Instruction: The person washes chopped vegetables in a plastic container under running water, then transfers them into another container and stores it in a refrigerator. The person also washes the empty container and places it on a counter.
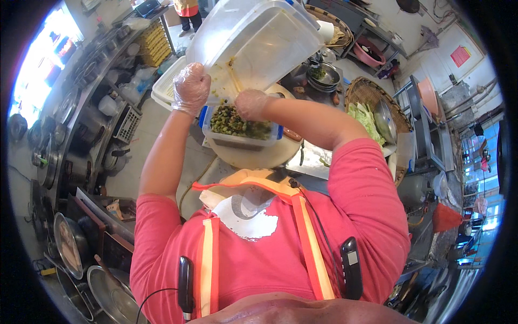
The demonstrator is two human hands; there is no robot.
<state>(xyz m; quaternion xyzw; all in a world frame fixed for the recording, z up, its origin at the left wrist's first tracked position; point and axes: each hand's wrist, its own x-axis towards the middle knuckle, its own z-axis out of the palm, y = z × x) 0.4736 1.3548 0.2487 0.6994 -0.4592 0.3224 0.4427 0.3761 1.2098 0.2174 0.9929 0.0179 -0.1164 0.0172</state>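
My left hand, in a clear plastic glove, is closed at the near left edge of a large translucent plastic bin, which is tilted up. Gloved likewise, my right hand is at the bin's lower edge, over a smaller clear plastic container with blue clips. Chopped green vegetable pieces lie in that container, which stands on a round board. Bits of vegetable and yellowish liquid cling inside the bin. The fingers of my right hand are partly hidden.
A knife's wooden handle lies right of the container. Behind the bin's left side is a white plastic basket. Stacked metal bowls and a wicker basket holding leafy greens stand to the right. Another person stands beyond.
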